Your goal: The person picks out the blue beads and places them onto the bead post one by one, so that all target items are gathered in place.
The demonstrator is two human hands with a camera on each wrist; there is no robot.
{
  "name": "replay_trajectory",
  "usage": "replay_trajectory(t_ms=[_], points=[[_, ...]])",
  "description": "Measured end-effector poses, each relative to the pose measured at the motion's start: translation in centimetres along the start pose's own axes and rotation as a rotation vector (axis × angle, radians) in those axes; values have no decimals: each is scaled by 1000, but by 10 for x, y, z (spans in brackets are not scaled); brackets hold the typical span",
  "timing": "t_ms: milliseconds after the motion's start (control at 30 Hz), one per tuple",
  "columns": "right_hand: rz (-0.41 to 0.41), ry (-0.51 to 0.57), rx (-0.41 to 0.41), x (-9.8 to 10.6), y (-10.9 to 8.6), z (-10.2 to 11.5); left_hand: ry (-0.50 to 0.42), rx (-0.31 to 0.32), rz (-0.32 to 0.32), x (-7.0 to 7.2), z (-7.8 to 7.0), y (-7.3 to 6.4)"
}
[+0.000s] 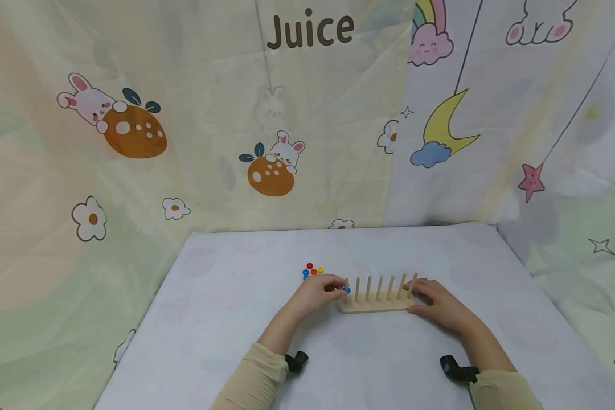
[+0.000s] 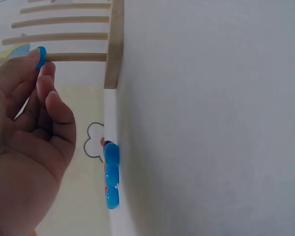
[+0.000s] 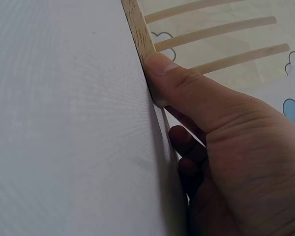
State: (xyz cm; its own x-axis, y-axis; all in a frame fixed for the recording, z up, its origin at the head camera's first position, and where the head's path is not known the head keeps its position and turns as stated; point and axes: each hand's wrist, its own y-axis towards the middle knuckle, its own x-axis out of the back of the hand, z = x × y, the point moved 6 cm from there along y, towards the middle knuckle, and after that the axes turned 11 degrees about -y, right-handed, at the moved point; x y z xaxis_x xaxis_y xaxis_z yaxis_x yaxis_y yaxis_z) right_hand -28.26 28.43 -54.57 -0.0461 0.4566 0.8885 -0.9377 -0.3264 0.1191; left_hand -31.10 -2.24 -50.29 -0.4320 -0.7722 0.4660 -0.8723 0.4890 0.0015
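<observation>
One blue bead (image 2: 41,57) was pinched between the thumb and fingertips of your left hand (image 1: 315,291), at the leftmost peg (image 2: 78,57) of the wooden rack (image 1: 376,306). The peg's tip showed beyond your thumb and its lower length ran bare to the base, so the bead appeared to be around it, partway down; your fingers hid the hole. Threading seemed to be the step in hand, and the next move called for lowering the bead straight to the base, then letting go. Your right hand (image 1: 441,306) gripped the rack's right end, thumb on the base's edge, probably to steady it. The rack stood between your hands, pegs upright. Just beyond your left hand lay the loose beads (image 1: 314,271), red, blue and yellow among them, on the white tabletop (image 1: 379,359).
</observation>
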Motion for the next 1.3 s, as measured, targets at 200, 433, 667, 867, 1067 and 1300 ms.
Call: replay_trajectory(t_ms=[200,433,667,867,1067,1300], points=[[0,-3,3,1,0,2,41,23,12,-6,11,2],[5,1,-4,0,0,1,70,38,52,-11,19,2],[6,4,-8,0,0,1,85,63,74,-12,24,1],[1,-3,-10,0,-1,1,90,71,84,-14,26,0],[-2,2,-11,1,-2,1,102,56,83,-16,26,1],[-2,8,-10,0,0,1,99,55,65,-15,27,-2]])
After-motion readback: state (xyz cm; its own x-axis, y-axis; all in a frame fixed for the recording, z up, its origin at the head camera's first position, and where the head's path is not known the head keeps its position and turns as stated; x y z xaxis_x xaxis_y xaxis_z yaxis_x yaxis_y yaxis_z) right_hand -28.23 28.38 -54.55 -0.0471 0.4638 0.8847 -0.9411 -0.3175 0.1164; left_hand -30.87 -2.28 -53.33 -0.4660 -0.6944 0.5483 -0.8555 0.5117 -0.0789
